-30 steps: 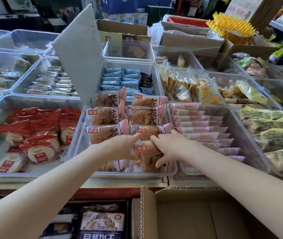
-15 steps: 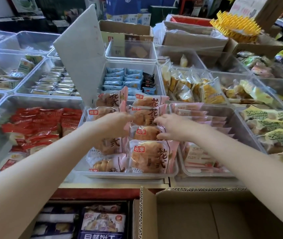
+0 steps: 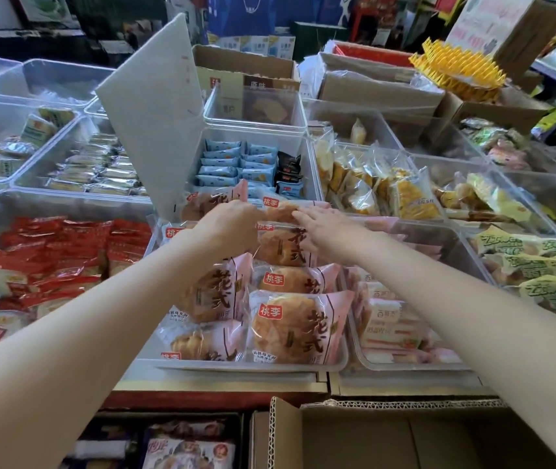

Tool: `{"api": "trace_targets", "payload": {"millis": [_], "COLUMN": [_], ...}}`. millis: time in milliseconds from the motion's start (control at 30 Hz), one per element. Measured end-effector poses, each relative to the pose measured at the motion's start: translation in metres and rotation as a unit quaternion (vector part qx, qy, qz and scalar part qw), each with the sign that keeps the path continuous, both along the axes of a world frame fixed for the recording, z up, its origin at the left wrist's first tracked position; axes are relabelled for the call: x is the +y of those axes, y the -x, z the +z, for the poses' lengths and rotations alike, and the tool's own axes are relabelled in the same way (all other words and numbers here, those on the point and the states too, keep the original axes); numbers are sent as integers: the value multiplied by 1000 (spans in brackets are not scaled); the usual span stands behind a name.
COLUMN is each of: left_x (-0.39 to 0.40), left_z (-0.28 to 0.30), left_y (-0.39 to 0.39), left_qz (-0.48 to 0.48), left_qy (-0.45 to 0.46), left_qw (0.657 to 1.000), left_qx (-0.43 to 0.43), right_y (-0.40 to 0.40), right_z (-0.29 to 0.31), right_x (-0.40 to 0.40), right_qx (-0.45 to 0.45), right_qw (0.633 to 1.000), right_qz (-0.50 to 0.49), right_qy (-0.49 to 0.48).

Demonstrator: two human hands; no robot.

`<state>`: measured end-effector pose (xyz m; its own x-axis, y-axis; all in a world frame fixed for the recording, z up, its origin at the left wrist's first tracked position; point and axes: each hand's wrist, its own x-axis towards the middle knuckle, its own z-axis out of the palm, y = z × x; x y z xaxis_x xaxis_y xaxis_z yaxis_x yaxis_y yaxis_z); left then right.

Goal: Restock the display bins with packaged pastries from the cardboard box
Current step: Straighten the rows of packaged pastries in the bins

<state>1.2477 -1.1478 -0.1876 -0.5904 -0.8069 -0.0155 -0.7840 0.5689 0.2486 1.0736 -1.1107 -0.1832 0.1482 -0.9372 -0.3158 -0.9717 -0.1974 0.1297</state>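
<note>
Near the frame's centre, the left hand [image 3: 232, 220] pinches a pink-wrapped pastry packet [image 3: 281, 211]. The right hand [image 3: 329, 228] rests flat on it, fingers straight (both over the clear plastic bin [image 3: 253, 365]).

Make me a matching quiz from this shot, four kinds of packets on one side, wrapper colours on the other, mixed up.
Packets:
1. pastries in the centre bin
2. packets in the bin to the left
3. small packs behind the centre bin
4. packets at far right

Colours:
A. blue
B. yellow-green
C. pink
D. red

Pairs: 1-C, 2-D, 3-A, 4-B
</note>
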Motion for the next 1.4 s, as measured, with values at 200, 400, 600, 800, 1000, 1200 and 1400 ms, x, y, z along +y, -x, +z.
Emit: {"api": "trace_targets", "payload": {"millis": [200,400,600,800,1000,1200,1400], "left_x": [-1,-7,-10,-29,-51,-58,-46], "left_z": [-24,-31,-33,-15,-21,-29,-48], "left_y": [16,21,13,19,24,46,59], "left_qz": [-52,-107,-101,-67,-78,-89,-52], "left_qy": [-34,3,-6,76,65,57,16], "left_qw": [982,983,983,994,981,965,992], "left_qx": [-177,-148,-155,-41,-165,-241,-115], "right_y": [-7,11,-12,-5,8,7,18], "right_z": [-41,-41,-24,1,-38,-65,-68], "right_x": [-2,-3,-18,-47,-54,-44,-43], "right_qx": [1,60,100,-30,-18,-21,14], "right_qw": [999,997,992,997,993,985,986], "right_qz": [-49,-38,59,-37,-115,-117,-116], "right_qy": [3,-1,-44,62,22,122,117]}}
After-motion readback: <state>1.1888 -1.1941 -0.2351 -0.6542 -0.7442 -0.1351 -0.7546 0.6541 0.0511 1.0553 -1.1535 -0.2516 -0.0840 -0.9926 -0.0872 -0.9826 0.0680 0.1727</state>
